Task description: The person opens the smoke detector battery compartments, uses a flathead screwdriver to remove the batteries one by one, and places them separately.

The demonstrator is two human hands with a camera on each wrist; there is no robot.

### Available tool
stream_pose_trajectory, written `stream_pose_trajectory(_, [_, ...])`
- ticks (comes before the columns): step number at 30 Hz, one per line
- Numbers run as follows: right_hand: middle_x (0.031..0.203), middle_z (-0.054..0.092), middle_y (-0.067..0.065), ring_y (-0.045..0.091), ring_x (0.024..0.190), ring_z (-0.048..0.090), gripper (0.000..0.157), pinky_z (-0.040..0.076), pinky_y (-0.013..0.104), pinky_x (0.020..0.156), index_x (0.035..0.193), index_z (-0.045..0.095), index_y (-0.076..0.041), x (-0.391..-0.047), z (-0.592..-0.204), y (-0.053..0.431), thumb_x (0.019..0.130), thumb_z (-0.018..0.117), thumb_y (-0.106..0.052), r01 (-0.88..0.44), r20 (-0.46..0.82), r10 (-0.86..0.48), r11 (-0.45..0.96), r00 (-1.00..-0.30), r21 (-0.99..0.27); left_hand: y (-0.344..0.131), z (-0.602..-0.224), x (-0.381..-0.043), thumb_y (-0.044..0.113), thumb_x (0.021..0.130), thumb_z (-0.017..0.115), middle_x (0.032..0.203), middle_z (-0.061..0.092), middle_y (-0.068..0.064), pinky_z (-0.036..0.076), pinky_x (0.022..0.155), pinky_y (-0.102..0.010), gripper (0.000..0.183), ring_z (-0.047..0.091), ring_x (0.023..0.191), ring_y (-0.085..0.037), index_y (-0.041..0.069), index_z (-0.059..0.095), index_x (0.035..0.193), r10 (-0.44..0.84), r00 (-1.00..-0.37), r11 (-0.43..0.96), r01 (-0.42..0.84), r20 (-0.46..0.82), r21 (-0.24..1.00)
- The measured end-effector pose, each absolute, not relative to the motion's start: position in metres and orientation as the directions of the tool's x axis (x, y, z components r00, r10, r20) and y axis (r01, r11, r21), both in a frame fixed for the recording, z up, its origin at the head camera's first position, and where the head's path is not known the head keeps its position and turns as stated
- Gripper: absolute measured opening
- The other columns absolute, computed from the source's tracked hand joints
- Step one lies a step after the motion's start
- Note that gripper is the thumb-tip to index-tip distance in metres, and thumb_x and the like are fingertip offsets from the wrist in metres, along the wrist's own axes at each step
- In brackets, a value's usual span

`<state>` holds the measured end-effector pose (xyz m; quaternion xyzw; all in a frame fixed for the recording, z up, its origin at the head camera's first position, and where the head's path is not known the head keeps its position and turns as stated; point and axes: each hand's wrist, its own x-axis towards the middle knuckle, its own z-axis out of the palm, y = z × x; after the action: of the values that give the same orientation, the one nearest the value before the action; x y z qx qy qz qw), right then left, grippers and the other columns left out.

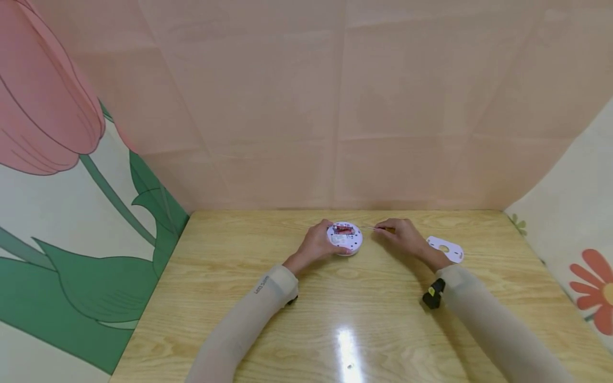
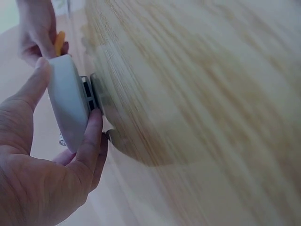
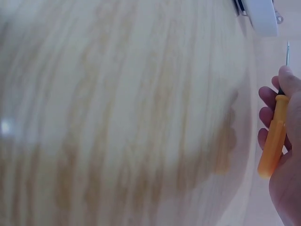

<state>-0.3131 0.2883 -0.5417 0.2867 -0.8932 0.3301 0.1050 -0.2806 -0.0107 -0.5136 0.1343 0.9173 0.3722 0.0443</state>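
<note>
My left hand (image 1: 316,242) grips a round white smoke detector (image 1: 353,244) by its rim, with its back facing up. A red battery (image 1: 344,230) and a printed label show on that back. The left wrist view has the thumb on one side of the white housing (image 2: 68,103) and the fingers on the other. To the right of it, my right hand (image 1: 401,234) holds a screwdriver (image 3: 274,141) by its orange handle. The thin metal shaft (image 3: 288,54) points toward the detector, its tip a short way from the rim.
A white mounting plate (image 1: 454,254) with a central hole lies on the wooden table (image 1: 230,298), beside the right wrist. A peach-coloured sheet (image 1: 268,106) hangs behind the table's back edge. Flower-patterned panels (image 1: 115,276) stand at both sides.
</note>
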Motion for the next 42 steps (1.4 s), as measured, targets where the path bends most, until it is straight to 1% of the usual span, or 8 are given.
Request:
stream_pose_trajectory(5, [0.102,0.080,0.013,0.030,0.094,0.076,0.014,0.061,0.050,0.081,0.110,0.081,0.000,-0.318,-0.543,0.294,0.097,0.077,-0.004,-0.587,0.383,-0.448,0.660,-0.808,-0.469,-0.011,-0.515,-0.281,0.046,0.071,0.099,0.130,0.069,-0.010,0.055,0.100,-0.036,0.093,0.065,0.116,-0.023,0.005,0.056,0.142,0.273,-0.962,0.694,0.201,0.006,0.691])
stream_pose_trajectory(9, [0.100,0.080,0.013,0.030,0.090,0.077,0.015,0.061,0.049,0.078,0.109,0.081,0.000,-0.321,-0.545,0.297,0.095,0.078,-0.004,-0.597,0.391,-0.456,0.672,-0.799,-0.438,-0.011,-0.518,-0.283,0.047,0.071,0.099,0.130,0.069,-0.010,0.055,0.100,-0.037,0.094,0.065,0.116,-0.023,0.005,0.056,0.143,0.274,-0.962,0.693,0.203,0.008,0.692])
stream_pose_trajectory(16, [0.098,0.080,0.011,0.030,0.088,0.076,0.014,0.062,0.050,0.077,0.106,0.082,-0.002,-0.326,-0.548,0.305,0.094,0.081,-0.007,-0.589,0.378,-0.456,0.680,-0.806,-0.436,-0.011,-0.519,-0.284,0.048,0.071,0.099,0.131,0.069,-0.011,0.055,0.101,-0.037,0.095,0.065,0.117,-0.024,0.005,0.056,0.144,0.279,-0.960,0.696,0.208,0.008,0.687])
stream_pose_trajectory(18, [0.096,0.080,0.011,0.029,0.087,0.076,0.014,0.062,0.049,0.076,0.105,0.083,-0.002,-0.327,-0.549,0.307,0.092,0.082,-0.007,-0.605,0.388,-0.468,0.676,-0.794,-0.422,-0.011,-0.519,-0.284,0.048,0.072,0.099,0.131,0.069,-0.011,0.055,0.101,-0.037,0.094,0.065,0.117,-0.024,0.005,0.056,0.144,0.280,-0.960,0.697,0.209,0.008,0.685])
stream_pose_trajectory(23, [0.092,0.077,0.009,0.025,0.081,0.073,0.012,0.060,0.043,0.070,0.101,0.084,-0.002,-0.328,-0.552,0.312,0.090,0.084,-0.005,-0.640,0.422,-0.491,0.668,-0.762,-0.379,-0.011,-0.518,-0.283,0.046,0.071,0.099,0.129,0.070,-0.011,0.055,0.100,-0.037,0.093,0.066,0.116,-0.025,0.004,0.057,0.142,0.277,-0.961,0.699,0.212,0.015,0.683])
stream_pose_trajectory(30, [0.093,0.075,0.010,0.025,0.082,0.070,0.013,0.058,0.045,0.071,0.103,0.084,-0.002,-0.329,-0.552,0.316,0.090,0.083,-0.006,-0.615,0.394,-0.482,0.696,-0.783,-0.370,-0.011,-0.518,-0.282,0.046,0.071,0.100,0.131,0.069,-0.011,0.055,0.102,-0.037,0.094,0.065,0.117,-0.024,0.004,0.056,0.143,0.270,-0.963,0.697,0.199,0.005,0.689])
stream_pose_trajectory(37, [0.092,0.071,0.009,0.021,0.078,0.066,0.013,0.054,0.035,0.066,0.101,0.084,-0.002,-0.329,-0.557,0.316,0.089,0.085,-0.005,-0.619,0.412,-0.474,0.691,-0.778,-0.373,-0.010,-0.519,-0.282,0.046,0.070,0.100,0.130,0.070,-0.010,0.055,0.101,-0.036,0.094,0.066,0.116,-0.024,0.004,0.057,0.142,0.269,-0.963,0.702,0.201,0.007,0.683])
stream_pose_trajectory(42, [0.093,0.070,0.010,0.022,0.078,0.066,0.016,0.053,0.035,0.065,0.103,0.084,-0.002,-0.330,-0.560,0.317,0.087,0.086,-0.004,-0.621,0.433,-0.461,0.686,-0.774,-0.379,-0.010,-0.519,-0.283,0.047,0.071,0.100,0.130,0.070,-0.010,0.055,0.100,-0.036,0.093,0.065,0.115,-0.023,0.005,0.057,0.142,0.264,-0.964,0.698,0.196,0.006,0.688])
